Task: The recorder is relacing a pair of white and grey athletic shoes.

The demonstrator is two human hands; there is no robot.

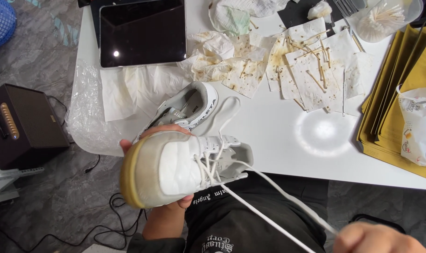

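Observation:
My left hand (168, 206) grips a white sneaker (175, 166) with a tan rubber sole, toe pointing toward me, fingers wrapped around its underside. A long white shoelace (269, 197) runs from the sneaker's eyelets down to my right hand (374, 238) at the bottom right edge, which pinches the lace and draws it taut. A second white sneaker (189, 107) lies on the white table (269, 145) just beyond the held one, its opening facing up.
A dark tablet (143, 30) lies at the table's far left. Stained paper tissues with cotton swabs (311, 65) cover the far middle. A clear cup of swabs (379, 18), yellow envelopes (409, 93), a printed bag (421, 126), plastic wrap (89, 112). A brown box (21, 124) on the floor.

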